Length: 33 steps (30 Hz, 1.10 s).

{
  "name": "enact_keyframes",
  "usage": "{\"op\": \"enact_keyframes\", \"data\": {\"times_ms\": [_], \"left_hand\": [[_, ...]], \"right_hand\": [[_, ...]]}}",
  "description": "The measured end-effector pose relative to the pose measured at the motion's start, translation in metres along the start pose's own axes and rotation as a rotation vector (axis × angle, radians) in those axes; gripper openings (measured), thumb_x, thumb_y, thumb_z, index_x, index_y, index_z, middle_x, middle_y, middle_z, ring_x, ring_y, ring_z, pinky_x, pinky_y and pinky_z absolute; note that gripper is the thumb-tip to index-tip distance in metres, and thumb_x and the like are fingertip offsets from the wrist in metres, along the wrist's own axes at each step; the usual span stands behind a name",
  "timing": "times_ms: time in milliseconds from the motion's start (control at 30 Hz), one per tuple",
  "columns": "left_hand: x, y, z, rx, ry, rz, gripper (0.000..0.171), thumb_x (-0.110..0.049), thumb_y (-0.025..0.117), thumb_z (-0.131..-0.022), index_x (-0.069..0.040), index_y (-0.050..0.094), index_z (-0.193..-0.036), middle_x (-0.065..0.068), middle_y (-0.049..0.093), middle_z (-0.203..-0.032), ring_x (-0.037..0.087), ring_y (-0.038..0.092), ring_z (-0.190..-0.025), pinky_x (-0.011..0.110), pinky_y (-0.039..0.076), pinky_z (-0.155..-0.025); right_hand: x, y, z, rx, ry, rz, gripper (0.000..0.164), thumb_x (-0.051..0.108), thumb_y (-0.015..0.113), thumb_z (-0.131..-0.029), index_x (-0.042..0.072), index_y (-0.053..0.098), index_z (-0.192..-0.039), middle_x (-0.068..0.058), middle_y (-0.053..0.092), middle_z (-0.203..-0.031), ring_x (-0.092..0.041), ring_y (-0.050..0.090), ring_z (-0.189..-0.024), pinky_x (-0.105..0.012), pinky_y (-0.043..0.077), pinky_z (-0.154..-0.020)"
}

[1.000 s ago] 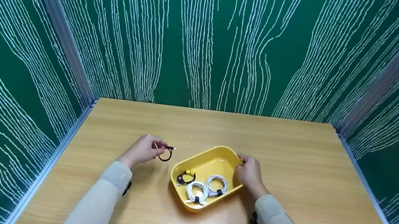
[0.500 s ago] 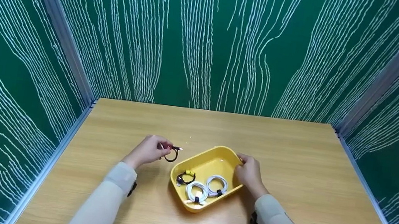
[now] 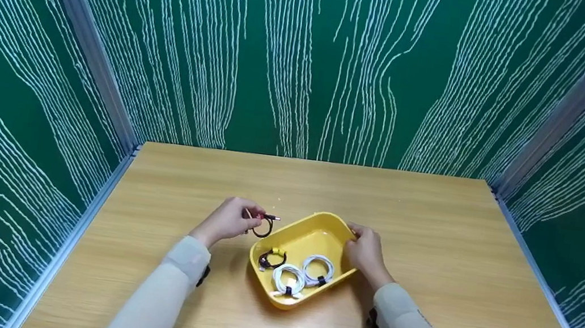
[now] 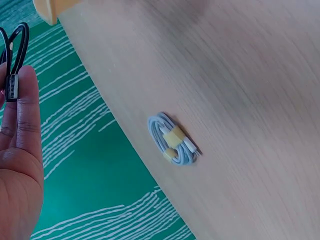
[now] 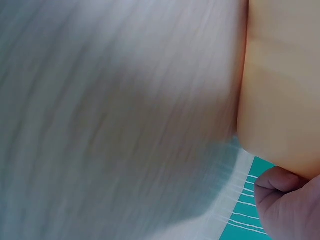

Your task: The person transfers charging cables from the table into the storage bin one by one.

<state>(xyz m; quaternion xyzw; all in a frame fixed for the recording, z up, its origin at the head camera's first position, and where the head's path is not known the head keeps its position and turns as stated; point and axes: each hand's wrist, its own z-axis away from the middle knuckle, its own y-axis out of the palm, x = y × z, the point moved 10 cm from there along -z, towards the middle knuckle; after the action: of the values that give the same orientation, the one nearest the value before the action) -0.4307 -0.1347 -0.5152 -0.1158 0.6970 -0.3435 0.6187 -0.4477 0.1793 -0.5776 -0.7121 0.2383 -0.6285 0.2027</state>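
My left hand [image 3: 230, 219] pinches a small coiled black USB cable [image 4: 22, 47] between thumb and fingers. It hangs beside the left rim of a yellow plastic tray [image 3: 330, 239], its metal USB plug [image 4: 13, 87] showing in the left wrist view. My right hand [image 3: 367, 253] grips the tray's right end, thumb inside the rim and the other fingers mostly hidden. Inside the tray lie two white coiled cables, one at the front [image 3: 277, 277] and one to its right [image 3: 320, 257], both with black ties. A dark coiled cable with a yellow tie [image 3: 278, 252] lies at the left end.
In the left wrist view, a grey-white coiled cable [image 4: 157, 137] with yellow wraps lies on the wooden table [image 3: 200, 168] close to an edge. Green panels [image 3: 277, 70] with white wavy lines stand behind the table and on both sides.
My left hand has moved steadily right with the black USB cable, from well left of the tray to its left rim. The right hand and tray have stayed in place.
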Motion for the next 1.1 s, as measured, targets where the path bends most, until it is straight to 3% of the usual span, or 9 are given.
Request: {"op": "enact_keyframes", "data": {"times_ms": [267,467,633,800,900,1100], "left_hand": [[-0.012,0.011,-0.005,0.016,0.029,-0.019,0.018,-0.008,0.074,-0.101,-0.006,0.082,-0.117,0.008,0.077,-0.098,0.012,0.066,-0.073,0.024,0.056,-0.064],[-0.019,0.021,-0.010,0.036,0.053,-0.015,0.016,-0.008,0.073,-0.101,-0.006,0.081,-0.115,0.009,0.078,-0.100,0.019,0.070,-0.084,0.027,0.058,-0.073],[-0.026,0.027,-0.013,0.041,0.092,-0.020,0.016,-0.008,0.074,-0.101,-0.003,0.081,-0.115,0.010,0.078,-0.098,0.017,0.068,-0.083,0.026,0.057,-0.073],[-0.027,0.033,-0.015,0.063,0.053,-0.016,0.019,-0.010,0.073,-0.102,-0.006,0.081,-0.119,0.008,0.076,-0.099,0.014,0.066,-0.079,0.025,0.057,-0.069],[-0.027,0.036,-0.016,0.069,0.027,-0.043,0.020,-0.013,0.073,-0.103,-0.009,0.081,-0.121,0.005,0.075,-0.102,0.015,0.066,-0.084,0.027,0.057,-0.073],[-0.032,0.044,-0.020,0.079,0.043,-0.091,0.018,-0.013,0.074,-0.103,-0.011,0.082,-0.118,0.003,0.075,-0.101,0.016,0.066,-0.090,0.029,0.057,-0.078]], "right_hand": [[-0.001,0.000,0.000,-0.002,0.014,-0.004,0.054,-0.012,0.052,-0.083,-0.003,0.076,-0.130,-0.025,0.080,-0.115,-0.025,0.070,-0.089,-0.024,0.053,-0.072],[-0.002,0.000,0.000,0.000,0.021,-0.007,0.054,-0.013,0.052,-0.084,-0.004,0.075,-0.132,-0.026,0.078,-0.121,-0.027,0.071,-0.093,-0.028,0.056,-0.076],[-0.002,0.000,0.000,-0.005,0.024,-0.009,0.053,-0.012,0.052,-0.085,-0.004,0.075,-0.133,-0.027,0.077,-0.123,-0.029,0.072,-0.097,-0.031,0.058,-0.079],[-0.002,0.001,-0.001,-0.002,0.023,-0.015,0.052,-0.012,0.053,-0.085,-0.002,0.076,-0.131,-0.025,0.079,-0.118,-0.027,0.072,-0.092,-0.027,0.056,-0.074],[-0.003,0.001,-0.002,0.009,0.022,-0.026,0.052,-0.012,0.052,-0.085,-0.001,0.077,-0.130,-0.024,0.080,-0.110,-0.024,0.069,-0.084,-0.025,0.053,-0.069],[-0.004,0.001,-0.001,0.012,0.029,-0.031,0.052,-0.012,0.053,-0.085,-0.001,0.078,-0.129,-0.023,0.080,-0.111,-0.024,0.068,-0.084,-0.025,0.053,-0.069]]}}
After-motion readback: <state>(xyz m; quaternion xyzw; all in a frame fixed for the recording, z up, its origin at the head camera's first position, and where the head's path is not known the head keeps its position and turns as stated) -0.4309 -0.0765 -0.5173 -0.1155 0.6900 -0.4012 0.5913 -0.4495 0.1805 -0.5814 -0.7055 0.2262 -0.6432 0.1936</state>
